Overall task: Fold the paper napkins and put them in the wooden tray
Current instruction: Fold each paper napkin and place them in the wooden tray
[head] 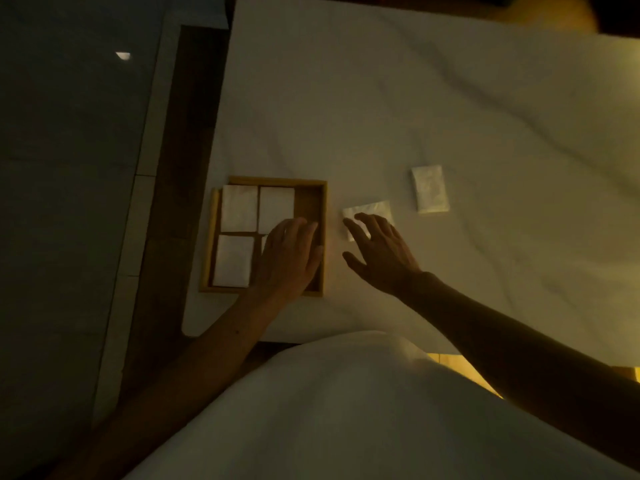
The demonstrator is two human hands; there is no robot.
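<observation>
A wooden tray (325, 237) lies near the left edge of a white-covered surface. Inside it are folded white napkins: one at the back left (239, 207), one at the back middle (276, 209), one at the front left (232, 260). My left hand (289, 259) rests flat inside the tray, fingers slightly apart, covering most of a fourth napkin (264, 239). My right hand (379, 252) hovers open, fingers spread, over a folded napkin (372, 210) lying just right of the tray. Another folded napkin (430, 188) lies farther right.
The white cloth surface (415, 98) stretches back and right with soft creases. A dark wooden strip (180, 168) and grey floor (69, 202) run along the left. My white garment (329, 410) fills the foreground. The scene is dim.
</observation>
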